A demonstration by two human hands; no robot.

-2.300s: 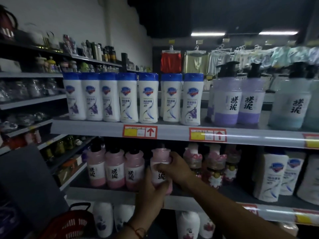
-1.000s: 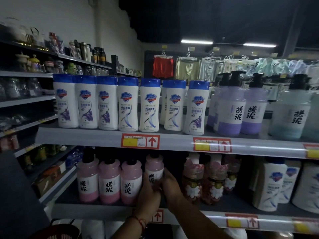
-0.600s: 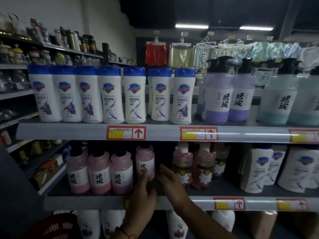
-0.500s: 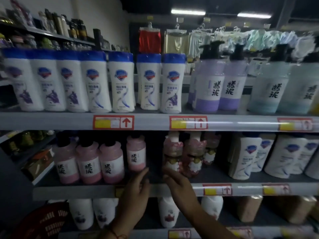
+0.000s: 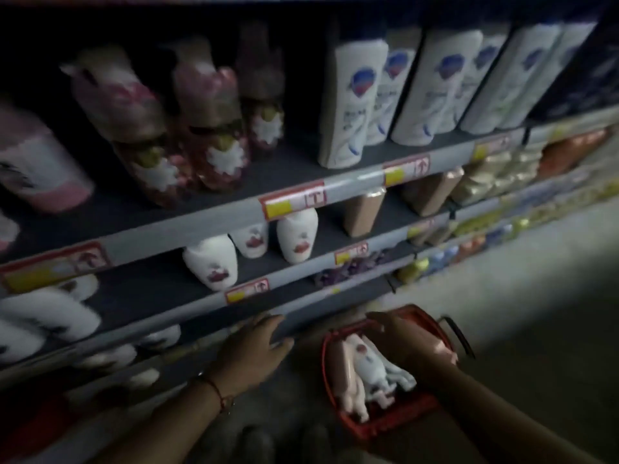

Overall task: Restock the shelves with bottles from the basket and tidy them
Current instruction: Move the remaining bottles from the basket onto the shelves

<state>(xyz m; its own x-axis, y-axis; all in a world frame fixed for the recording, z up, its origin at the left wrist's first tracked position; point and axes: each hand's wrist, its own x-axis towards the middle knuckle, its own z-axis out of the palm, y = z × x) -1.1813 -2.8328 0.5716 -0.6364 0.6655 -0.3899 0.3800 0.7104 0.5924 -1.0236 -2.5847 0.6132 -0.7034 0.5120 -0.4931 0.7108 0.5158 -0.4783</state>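
The shelves (image 5: 187, 226) fill the view above both hands and run tilted, from low on the left side up to the right side. Far above the hands, white bottles with blue logo (image 5: 351, 95) stand in a row, and left of them are dark pink pump bottles (image 5: 214, 122). Just above the left hand, three white bottles with red mark (image 5: 211, 262) stand on a lower shelf. Under the right hand, a red basket (image 5: 385, 420) sits on the floor, with pale bottles (image 5: 365, 366) lying inside it. The right hand (image 5: 415, 346) reaches down into the basket with fingers curved over the bottles, but the blur hides whether it grasps one. The left hand (image 5: 251, 353) is released, fingers straight, touching the front edge of a low shelf
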